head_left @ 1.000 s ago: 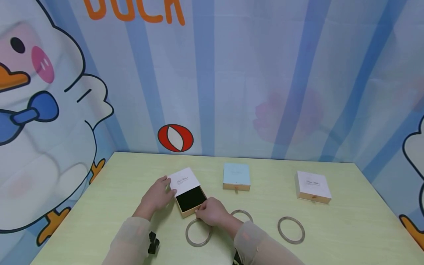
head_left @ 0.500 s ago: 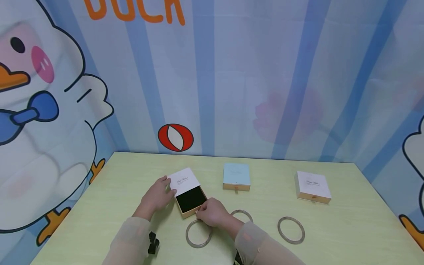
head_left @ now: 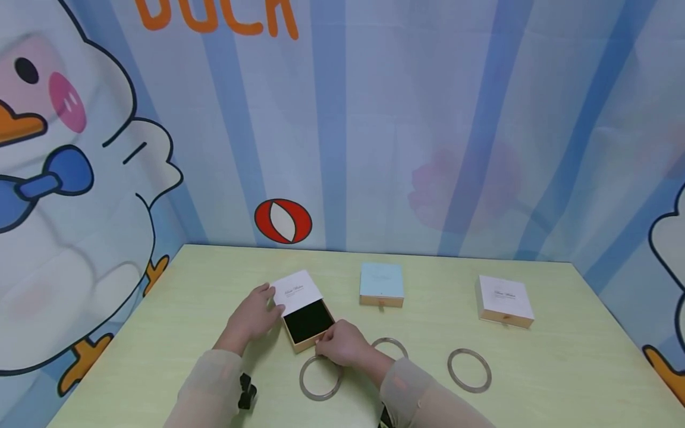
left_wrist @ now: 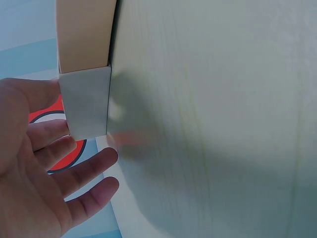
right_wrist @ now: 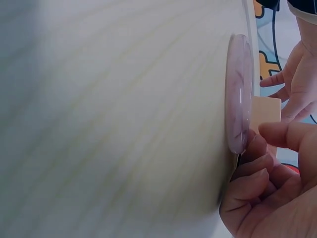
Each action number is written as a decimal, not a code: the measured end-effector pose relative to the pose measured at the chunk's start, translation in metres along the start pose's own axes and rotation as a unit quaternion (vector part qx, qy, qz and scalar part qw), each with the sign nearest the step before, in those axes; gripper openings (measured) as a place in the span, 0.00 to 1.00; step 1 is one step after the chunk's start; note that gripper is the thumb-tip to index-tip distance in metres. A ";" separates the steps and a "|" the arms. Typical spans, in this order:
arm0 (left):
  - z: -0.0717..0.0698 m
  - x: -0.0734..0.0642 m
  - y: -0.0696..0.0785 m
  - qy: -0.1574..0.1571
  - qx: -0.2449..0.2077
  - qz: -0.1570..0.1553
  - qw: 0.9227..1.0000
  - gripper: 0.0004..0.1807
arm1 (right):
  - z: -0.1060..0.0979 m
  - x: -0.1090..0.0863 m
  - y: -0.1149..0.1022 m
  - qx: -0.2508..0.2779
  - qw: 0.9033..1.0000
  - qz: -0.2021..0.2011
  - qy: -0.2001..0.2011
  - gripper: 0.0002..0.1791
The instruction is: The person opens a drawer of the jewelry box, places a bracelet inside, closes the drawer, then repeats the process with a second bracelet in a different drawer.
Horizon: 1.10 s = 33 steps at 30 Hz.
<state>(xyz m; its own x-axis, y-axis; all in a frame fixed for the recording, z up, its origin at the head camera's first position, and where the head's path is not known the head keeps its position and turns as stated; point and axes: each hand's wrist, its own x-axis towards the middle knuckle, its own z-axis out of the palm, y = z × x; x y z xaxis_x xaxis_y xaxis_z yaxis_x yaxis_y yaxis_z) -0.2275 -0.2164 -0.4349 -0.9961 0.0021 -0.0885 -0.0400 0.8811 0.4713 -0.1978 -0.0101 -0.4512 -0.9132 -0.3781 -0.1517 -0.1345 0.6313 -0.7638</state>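
Box (head_left: pixel 301 303), smooth white card with a dark interior, lies half-open on the table (head_left: pixel 428 327), left hand (head_left: pixel 255 316) pinching its sleeve. Right hand (head_left: pixel 342 343), fingers curled, grip unclear, partly hides one glossy, round bangle (right_wrist: pixel 239 94).

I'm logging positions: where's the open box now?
In the head view, the open box sits left of centre on the table, between the left hand and right hand.

The backdrop (head_left: pixel 374 119) is all blue stripes, with a big cartoon duck (head_left: pixel 75 255) rocking a bow tie (head_left: pixel 68 171) on the left. Orange lettering (head_left: pixel 200 27) up top, red-and-white oval (head_left: pixel 282 220) just above the pale table (head_left: pixel 578 368).
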 end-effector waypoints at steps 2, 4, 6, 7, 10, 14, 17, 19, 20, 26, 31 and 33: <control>0.000 0.000 0.000 0.000 -0.001 -0.002 1.000 0.32 | 0.000 0.000 0.001 0.005 1.000 -0.003 -0.006 0.12; 0.001 0.001 0.000 0.000 -0.001 -0.004 1.000 0.32 | 0.000 0.000 0.001 0.012 1.000 -0.003 -0.014 0.10; 0.001 0.001 0.000 0.000 -0.001 -0.004 1.000 0.32 | 0.000 0.001 0.001 0.016 1.000 0.000 -0.023 0.09; 0.001 0.002 0.000 0.000 0.000 -0.004 1.000 0.33 | 0.000 0.001 0.001 0.014 1.000 -0.001 -0.027 0.09; 0.002 0.002 -0.001 -0.001 -0.001 -0.005 1.000 0.33 | 0.000 0.000 0.002 0.009 0.999 -0.003 -0.034 0.07; 0.002 0.002 -0.001 -0.002 0.000 -0.004 1.000 0.33 | 0.000 -0.001 0.001 -0.006 0.999 -0.007 -0.039 0.08; 0.002 0.001 -0.001 -0.001 -0.001 -0.004 1.000 0.33 | -0.001 -0.002 0.001 -0.016 0.999 -0.007 -0.041 0.08; 0.001 0.001 0.000 -0.002 -0.004 -0.006 1.000 0.33 | -0.001 -0.003 0.000 -0.022 0.999 -0.008 -0.040 0.08; 0.001 0.001 0.000 -0.002 -0.005 -0.006 1.000 0.33 | -0.001 -0.003 0.000 -0.025 0.999 -0.007 -0.039 0.08; 0.001 0.000 0.000 -0.004 -0.004 -0.008 1.000 0.33 | -0.001 -0.004 0.000 -0.067 0.997 -0.008 -0.030 0.10; 0.001 0.000 0.000 -0.005 -0.006 -0.010 1.000 0.33 | -0.002 -0.006 0.000 -0.096 0.995 -0.016 -0.022 0.10; 0.001 0.000 0.000 -0.005 -0.007 -0.010 1.000 0.33 | -0.002 -0.006 0.000 -0.106 0.994 -0.019 -0.019 0.10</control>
<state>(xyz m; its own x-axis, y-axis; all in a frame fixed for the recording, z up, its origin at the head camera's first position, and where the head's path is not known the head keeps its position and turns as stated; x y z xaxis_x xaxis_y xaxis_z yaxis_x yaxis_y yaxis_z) -0.2276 -0.2160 -0.4353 -0.9943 -0.0108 -0.1061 -0.0609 0.8741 0.4819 -0.1929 -0.0066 -0.4487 -0.8910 -0.4279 -0.1519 -0.2511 0.7430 -0.6203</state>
